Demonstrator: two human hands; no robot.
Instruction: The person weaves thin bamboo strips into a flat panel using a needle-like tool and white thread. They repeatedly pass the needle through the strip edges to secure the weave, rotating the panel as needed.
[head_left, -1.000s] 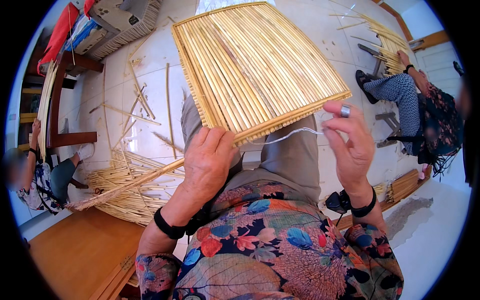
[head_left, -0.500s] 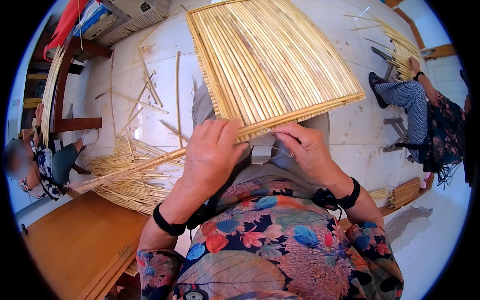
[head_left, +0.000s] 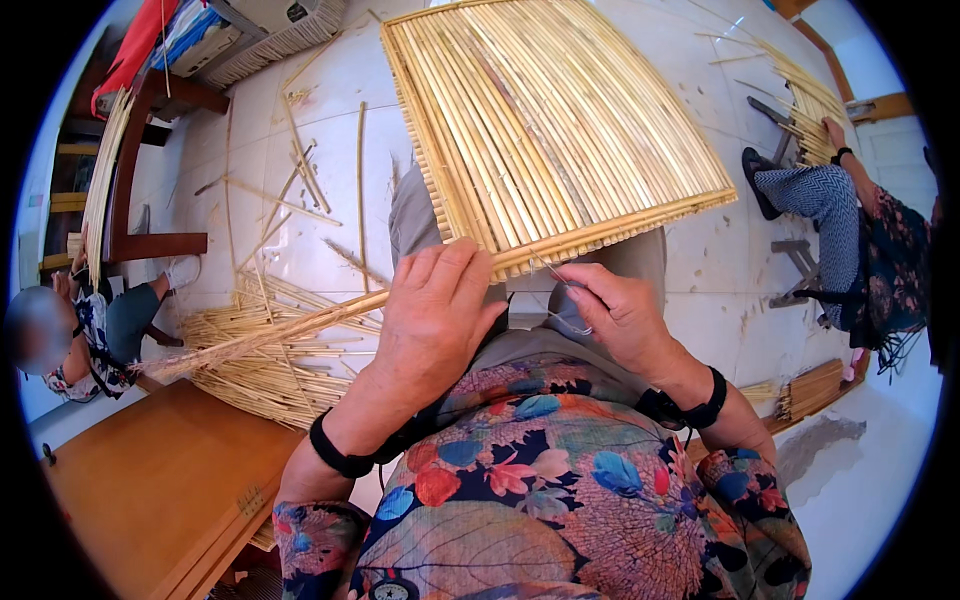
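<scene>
A: Which step is in hand?

B: Thread work along the near edge of the panel, I'd judge. The right hand has thumb and forefinger pinched together on a thin thread, which runs up to that edge and hangs in a loose loop below.

A: And the left hand?

B: Its fingers lie together, bent over the panel's near left corner and clamped on it. A stalk with a feathery end sticks out leftward from beneath; whether the palm grips that too, I can't tell.

A: Where does the panel rest?

B: Over the person's knees, by the look of it, above the grey trousers.

A: What does the next move call for?

B: In my judgement, a steady corner on the left and a careful pull on the right, so the loop doesn't snag.

A: And the room?

B: A pale tiled floor, with a heap of stalks at the left, beside a brown board. A dark wooden frame stands beyond. One co-worker sits at the right, a hand at a sheaf; another person is at the far left, by a long bundle.
</scene>
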